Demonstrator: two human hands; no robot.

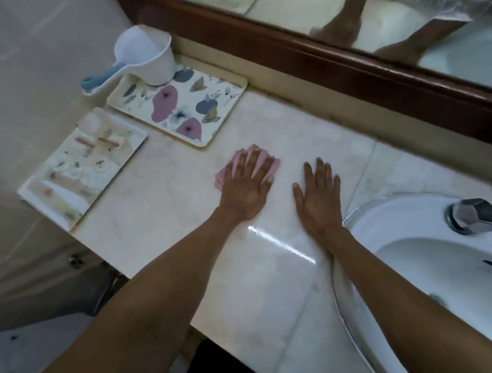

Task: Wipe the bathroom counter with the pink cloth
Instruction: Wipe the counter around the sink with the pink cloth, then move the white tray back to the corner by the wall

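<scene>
A pale marble bathroom counter (273, 266) fills the middle of the head view. A small folded pink cloth (272, 162) lies flat on it, just in front of the floral tray. My left hand (246, 185) presses down on the cloth with fingers spread, so pink shows between and beyond the fingers. To the right, my right hand (318, 198) rests flat on the bare marble, fingers apart, holding nothing. It lies close to the basin's rim.
A floral tray (228, 112) sits at the back left with a white dipper (145, 56) on its corner. A second patterned tray (83, 168) lies at the counter's left end. A white sink (449, 274) with a chrome tap knob (472, 215) is at right. A wood-framed mirror (332, 61) runs behind.
</scene>
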